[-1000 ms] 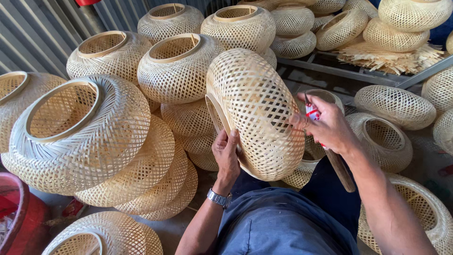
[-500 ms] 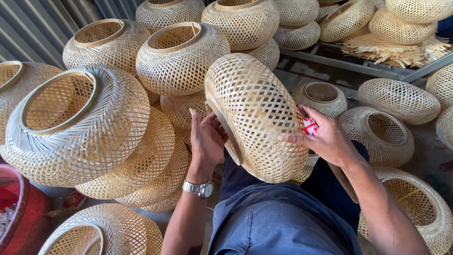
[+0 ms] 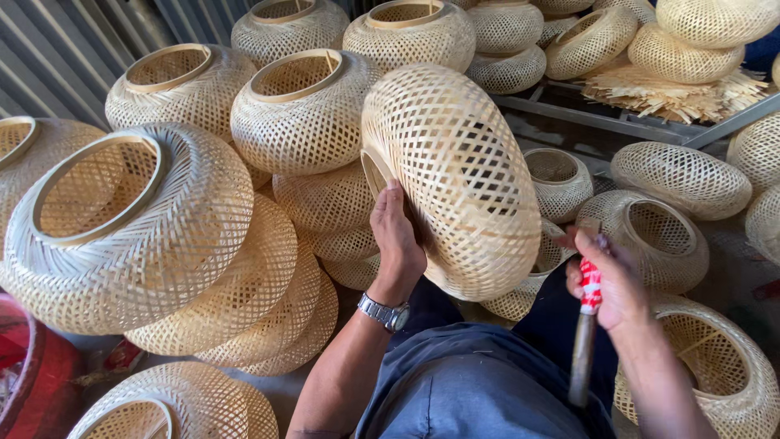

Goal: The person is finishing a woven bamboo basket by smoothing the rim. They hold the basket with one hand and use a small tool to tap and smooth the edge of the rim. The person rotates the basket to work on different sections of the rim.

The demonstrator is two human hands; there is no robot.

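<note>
Head view, one moment. Left hand (image 3: 398, 236) props a woven bamboo basket (image 3: 455, 179) on edge above the lap; fingers lie flat against its inner rim, grip not closed round anything, so the basket rests on palm + thigh only. Right hand (image 3: 609, 280) is clamped on a tool (image 3: 587, 325) w/ red-and-white wrap and a long dark shaft, held just beside the basket's lower right, not touching it.

Risks, as judged:
- Basket is tilted, supported from one side; a slip of the palm could let it roll off toward the stacked baskets (image 3: 301, 114) at left, which look loosely piled & could topple.
- Tool end sits near the thin weave; a hard or misaimed push may snap or spread strips.
- Tool also close to thigh and wrist w/ watch (image 3: 384, 311); a slip could jab.
- Loose strips (image 3: 674, 93) behind: snag hazard.
</note>
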